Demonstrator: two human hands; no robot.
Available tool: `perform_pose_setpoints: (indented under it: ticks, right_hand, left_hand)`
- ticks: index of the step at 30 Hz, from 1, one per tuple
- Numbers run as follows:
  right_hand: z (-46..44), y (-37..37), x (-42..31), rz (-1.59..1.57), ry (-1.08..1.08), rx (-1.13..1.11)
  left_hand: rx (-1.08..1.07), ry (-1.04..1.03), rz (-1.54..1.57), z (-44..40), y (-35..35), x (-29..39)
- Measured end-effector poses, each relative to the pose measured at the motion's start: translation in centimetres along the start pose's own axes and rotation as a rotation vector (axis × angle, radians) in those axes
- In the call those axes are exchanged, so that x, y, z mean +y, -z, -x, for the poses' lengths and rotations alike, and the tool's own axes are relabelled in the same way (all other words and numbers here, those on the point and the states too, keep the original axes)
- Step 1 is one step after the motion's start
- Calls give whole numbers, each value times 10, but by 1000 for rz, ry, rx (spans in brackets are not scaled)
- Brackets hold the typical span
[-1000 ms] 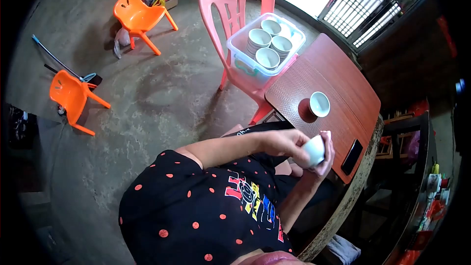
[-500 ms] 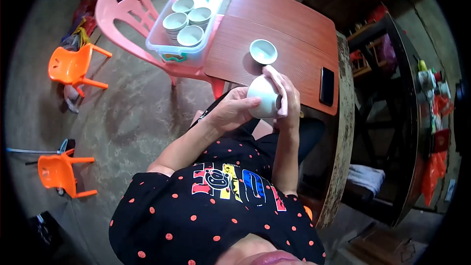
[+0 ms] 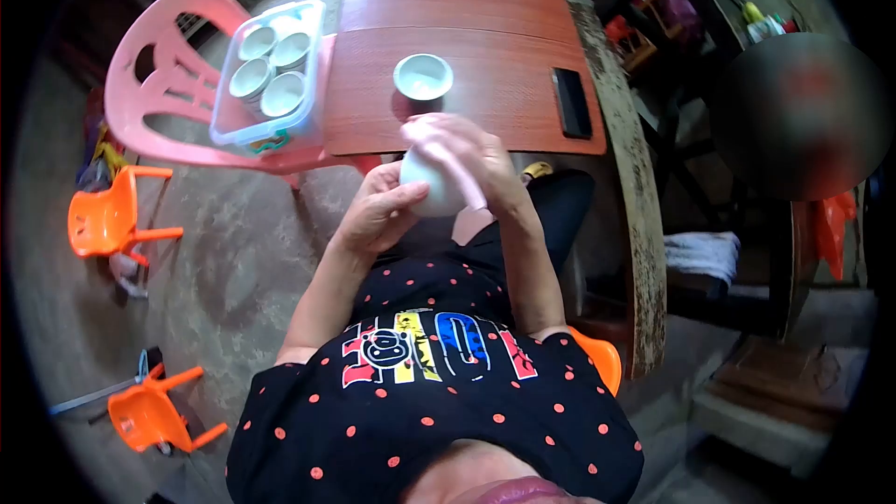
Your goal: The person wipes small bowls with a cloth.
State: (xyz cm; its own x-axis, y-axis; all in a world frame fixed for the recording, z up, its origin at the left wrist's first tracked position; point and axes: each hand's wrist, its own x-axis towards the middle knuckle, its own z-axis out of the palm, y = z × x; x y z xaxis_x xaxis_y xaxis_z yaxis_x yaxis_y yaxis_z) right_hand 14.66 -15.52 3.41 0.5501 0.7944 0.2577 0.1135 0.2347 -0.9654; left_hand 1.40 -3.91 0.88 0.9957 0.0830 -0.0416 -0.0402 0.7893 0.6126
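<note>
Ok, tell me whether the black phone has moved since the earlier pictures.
No. The black phone lies along the same end of the table, near the same corner; only the camera's view has shifted.

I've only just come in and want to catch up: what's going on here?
A seated person holds a white bowl in the left hand, while the right hand holds a pink cloth against it. Another bowl stands upright on the reddish table in front, with a phone lying to its right. To the left, a clear tub of stacked bowls sits on a pink chair.
</note>
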Motion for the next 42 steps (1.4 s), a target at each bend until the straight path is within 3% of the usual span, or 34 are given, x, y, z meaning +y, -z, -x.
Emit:
perform_pose_setpoints:
  ticks: [1, 7, 11, 13, 15, 17, 22, 23, 25, 27, 29, 30, 31, 33, 34, 35, 37, 38, 39, 42]
  right_hand:
    - [-1, 2, -2, 130, 11, -63]
    - [22, -25, -6, 684, 496, 291]
    - [43, -28, -4, 808, 585, 275]
    - [49, -34, 5, 947, 651, 313]
    - [46, -28, 4, 988, 726, 308]
    - [40, -20, -1, 917, 672, 299]
    - [18, -16, 6, 567, 498, 304]
    - [18, -19, 13, 420, 382, 383]
    - [20, -22, 17, 677, 550, 461]
    - [38, -30, 24, 1026, 496, 502]
    - [44, -42, 34, 840, 379, 623]
    - [43, -38, 33, 883, 432, 675]
    - [40, -33, 38, 707, 319, 607]
    - [34, -25, 52, 344, 104, 463]
    - [34, -21, 46, -267, -48, 377]
    - [34, -17, 40, -873, -224, 424]
    - [29, -25, 51, -1296, -300, 459]
    - [31, -25, 44, -1301, -307, 466]
    - [32, -24, 44, -1259, -290, 453]
    - [41, -21, 24, -1088, -271, 434]
  left_hand:
    - [3, 11, -20, -1, 2, -3]
    - [34, -19, 78, -2, 13, 5]
    - [-5, -75, 98, -5, 19, -1]
    - [32, 82, 540, -8, 27, -2]
    - [-173, 87, 643, -16, 24, -4]
    - [-204, 137, 927, -17, 51, -19]
    - [-76, 66, 553, -17, 42, -13]
    - [-18, 72, 474, -19, 51, -11]
    - [-94, 58, 554, -20, 68, -9]
    - [-195, 87, 690, -19, 67, -5]
    - [-199, 93, 664, -19, 70, 2]
    - [-132, 41, 601, -19, 69, 2]
    - [-65, -13, 535, -18, 69, 2]
    - [-158, 34, 595, -21, 104, -1]
    - [-206, 55, 625, -25, 106, 0]
    - [-107, 36, 505, -27, 107, 2]
    - [96, -12, 268, -23, 71, 2]
    - [-11, -101, 79, -22, 50, 1]
    - [135, -129, -109, -25, 45, 0]
    - [192, -109, -127, -24, 35, -6]
